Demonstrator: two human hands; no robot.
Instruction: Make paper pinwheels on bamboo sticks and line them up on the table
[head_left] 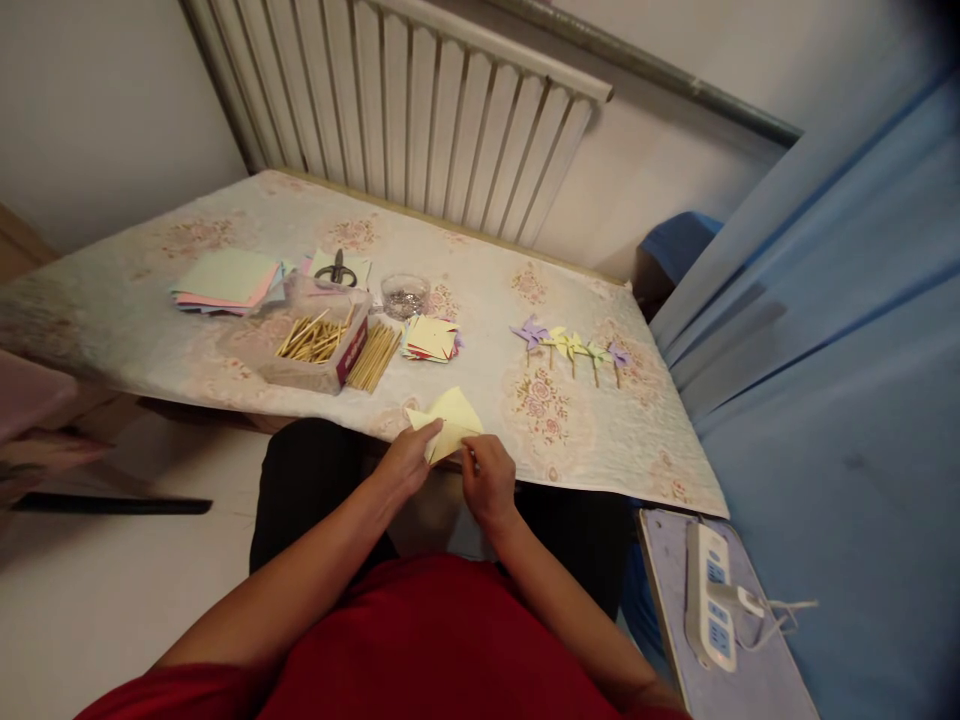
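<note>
2 hands meet on 1 yellow paper sheet (450, 420) at the near edge of the table (525, 300), directly in front of you. Your left hand (405, 462) pinches the sheet's left corner between thumb and fingertips, fingers closed narrow on the paper. Your right hand (489, 480) grips the sheet's lower right edge, fingers curled tight on it. The sheet is partly folded, its upper point tilted up and away from you, its lower part hidden behind your fingers.

All positions below are taken from the yellow paper sheet. Just beyond it lies a small stack of cut paper squares (430, 338). Beyond and to its left, a clear box of wooden sticks (319, 345) stands with a loose bundle of sticks (375, 357) touching its right side. Beyond the squares sits a small clear cup (405, 294); contents too small to tell. Farther left and beyond, a stack of pastel paper (229, 280) lies flat, and scissors (337, 270) rest on more paper beside it. To the right and a little beyond, a row of paper pinwheels (574, 345) lies on the table, well apart from the sheet. Near and far right, a white power strip (709, 595) lies on a grey board.
</note>
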